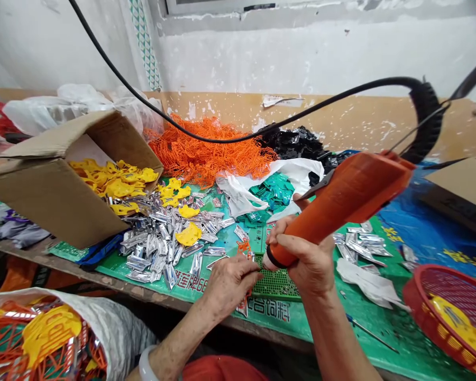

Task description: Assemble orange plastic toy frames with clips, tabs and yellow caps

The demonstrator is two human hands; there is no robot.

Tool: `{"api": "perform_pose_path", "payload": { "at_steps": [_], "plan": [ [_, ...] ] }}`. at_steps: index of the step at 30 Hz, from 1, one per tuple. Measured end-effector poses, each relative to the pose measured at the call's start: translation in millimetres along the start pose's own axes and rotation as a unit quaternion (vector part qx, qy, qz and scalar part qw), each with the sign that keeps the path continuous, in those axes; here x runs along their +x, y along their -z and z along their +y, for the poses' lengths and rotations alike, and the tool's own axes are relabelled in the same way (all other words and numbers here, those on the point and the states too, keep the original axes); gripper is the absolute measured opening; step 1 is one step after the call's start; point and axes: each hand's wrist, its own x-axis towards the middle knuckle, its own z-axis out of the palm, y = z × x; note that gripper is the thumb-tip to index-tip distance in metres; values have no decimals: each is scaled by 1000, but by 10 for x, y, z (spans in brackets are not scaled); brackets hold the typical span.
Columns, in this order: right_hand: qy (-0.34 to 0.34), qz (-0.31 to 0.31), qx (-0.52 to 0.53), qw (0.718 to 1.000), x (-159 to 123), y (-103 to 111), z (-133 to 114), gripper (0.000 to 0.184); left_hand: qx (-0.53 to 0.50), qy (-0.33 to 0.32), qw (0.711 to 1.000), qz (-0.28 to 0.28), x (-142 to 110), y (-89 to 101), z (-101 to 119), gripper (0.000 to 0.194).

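My right hand [310, 262] is wrapped round an orange electric screwdriver [337, 203], tilted with its light-coloured nose [268, 260] pointing down to the left. Under my left hand [232, 283] lies an orange plastic piece [244, 248], its ends showing above and below the bent fingers; a shiny silver strip [243, 308] shows at the lower end. The fingers press together on this piece, close to the screwdriver's nose. The tip of the screwdriver is hidden behind my fingers. Just right of them, a green perforated tray [275, 283] holds small dark bits, perhaps screws.
Silver-wrapped strips [158, 243] and yellow plastic pieces [121, 182] spill from a cardboard box [51, 196]. Behind are orange [210, 151], green [275, 193] and black piles [293, 142]. A black cable [222, 140] arches overhead. Right are a thin screwdriver [375, 334] and red basket [424, 312]; lower left, a filled sack [122, 328].
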Motion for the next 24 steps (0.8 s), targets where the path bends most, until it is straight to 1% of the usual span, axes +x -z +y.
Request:
{"api": "perform_pose_path", "payload": {
  "at_steps": [3, 9, 12, 15, 17, 21, 24],
  "plan": [
    [2, -7, -12, 1000, 3, 15, -2, 8, 25, -1, 1000, 0, 13, -36, -9, 20],
    [-3, 6, -19, 1000, 6, 36, -32, 9, 93, -14, 996, -3, 14, -74, -30, 21],
    [0, 5, -15, 1000, 5, 28, -41, 9, 97, -29, 995, 3, -2, -82, -42, 21],
    [6, 1, -4, 1000, 0, -2, -43, 11, 60, -36, 997, 9, -33, -82, -62, 23],
    [8, 5, 9, 1000, -3, -25, -46, 11, 18, -26, 999, 17, -62, -70, -83, 26],
    [14, 26, 8, 1000, -3, -57, -46, 10, -92, 41, 993, 58, -120, -13, -149, 25],
    [25, 36, 6, 999, -3, -85, -42, 10, -161, 80, 981, 69, -145, 38, -203, 25]
  ]
}}
